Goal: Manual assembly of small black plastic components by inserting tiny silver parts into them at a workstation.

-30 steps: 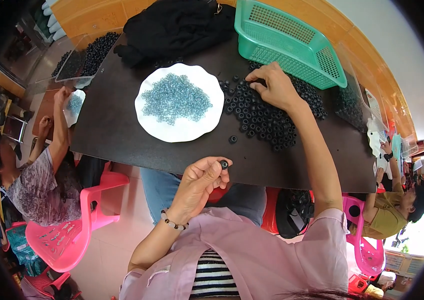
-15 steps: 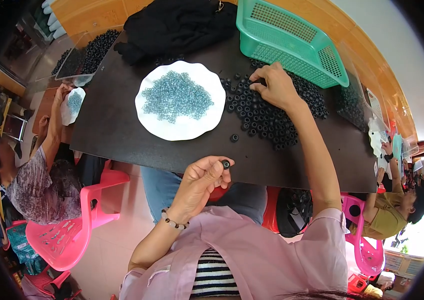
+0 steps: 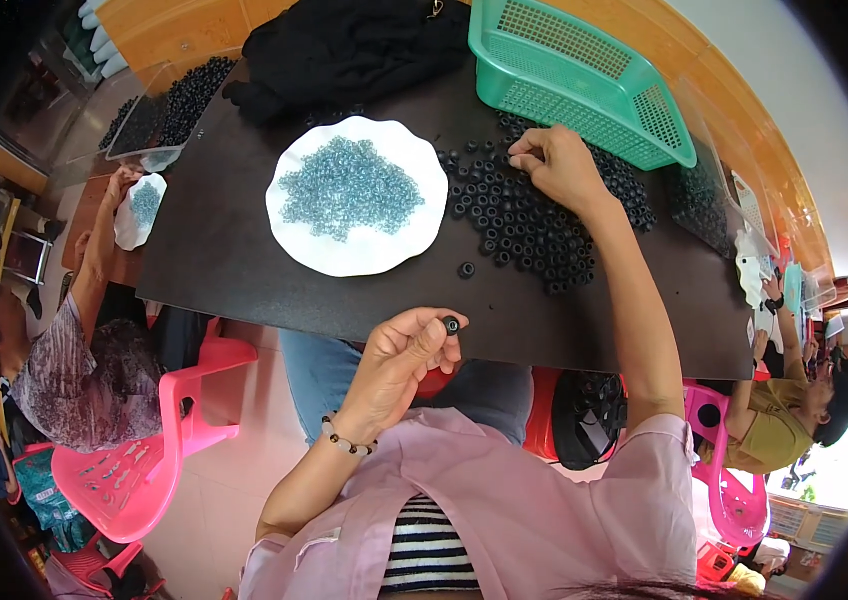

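Note:
In my left hand (image 3: 406,358), just off the table's front edge, a small black ring-shaped part (image 3: 452,326) is pinched between thumb and fingertips, its hole facing up. My right hand (image 3: 562,168) is over the far side of a spread pile of black ring-shaped parts (image 3: 534,235). Its thumb and fingers are drawn together at the tips; what they hold, if anything, I cannot make out. Left of the pile, a white wavy-edged plate (image 3: 344,262) carries a heap of small clear bluish pieces (image 3: 352,190). One black part (image 3: 466,270) lies apart, nearer to me.
A green plastic basket (image 3: 584,125) stands behind the pile. Black cloth (image 3: 344,60) lies at the far left of the dark table (image 3: 234,255). A transparent bin of black parts (image 3: 184,105) is beyond the left edge. Other people (image 3: 94,370) sit at both sides, near pink chairs (image 3: 134,475).
My right hand has shifted slightly to the right over the pile, and its fingertips have come closer together. My left hand keeps its pinch on the black part.

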The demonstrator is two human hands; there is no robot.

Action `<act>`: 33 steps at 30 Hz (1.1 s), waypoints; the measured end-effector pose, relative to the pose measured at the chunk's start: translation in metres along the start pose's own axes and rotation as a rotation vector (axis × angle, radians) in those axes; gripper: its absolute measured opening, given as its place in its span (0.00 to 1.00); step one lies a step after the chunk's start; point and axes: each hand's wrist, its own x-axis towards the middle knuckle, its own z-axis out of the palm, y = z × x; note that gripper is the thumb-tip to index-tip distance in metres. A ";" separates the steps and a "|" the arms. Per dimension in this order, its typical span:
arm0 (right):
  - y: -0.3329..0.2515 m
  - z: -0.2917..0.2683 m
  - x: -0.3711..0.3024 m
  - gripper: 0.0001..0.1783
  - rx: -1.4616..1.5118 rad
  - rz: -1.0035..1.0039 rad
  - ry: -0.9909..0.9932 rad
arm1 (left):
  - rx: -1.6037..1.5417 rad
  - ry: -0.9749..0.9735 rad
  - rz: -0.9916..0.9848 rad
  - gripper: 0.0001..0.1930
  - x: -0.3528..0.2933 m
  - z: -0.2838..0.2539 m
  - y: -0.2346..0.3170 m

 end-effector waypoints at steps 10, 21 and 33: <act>-0.012 -0.009 -0.004 0.05 -0.049 0.007 0.097 | 0.028 0.004 0.013 0.14 0.000 0.000 -0.001; -0.009 -0.002 -0.012 0.05 -0.225 -0.065 0.159 | 0.033 0.000 0.018 0.14 0.001 0.000 -0.004; -0.075 -0.041 -0.064 0.06 0.485 -0.139 0.265 | -0.139 0.285 0.175 0.14 0.049 0.061 0.048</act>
